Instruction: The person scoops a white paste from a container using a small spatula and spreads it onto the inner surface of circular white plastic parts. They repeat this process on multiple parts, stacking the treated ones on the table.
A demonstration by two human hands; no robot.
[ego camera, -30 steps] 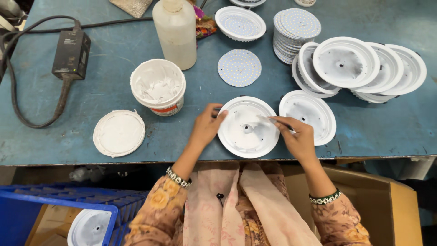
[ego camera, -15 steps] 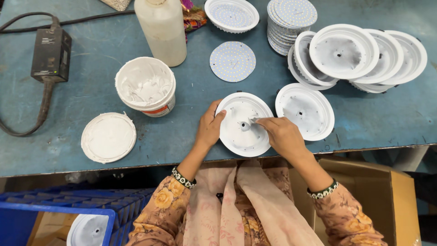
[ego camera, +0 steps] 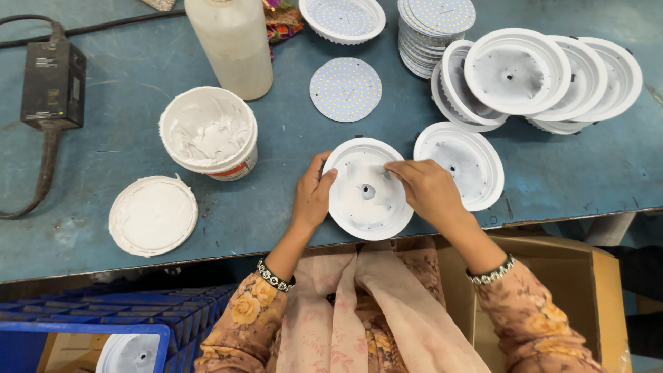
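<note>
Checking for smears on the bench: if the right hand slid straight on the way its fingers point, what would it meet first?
The right hand points up-left across the white round housing. Past its rim, the open white paste tub looks first in line, though the direction is only roughly judged.

Lamp housing [ego camera: 366, 197] was matt white, smeared with dull grey-white paste. Tub [ego camera: 208, 131] — plastic, its inside coated in thick, rough paste. Bench top [ego camera: 103, 179] — blue painted surface, scuffed and worn. Bottle [ego camera: 231, 45] was translucent plastic, cloudy.
</note>
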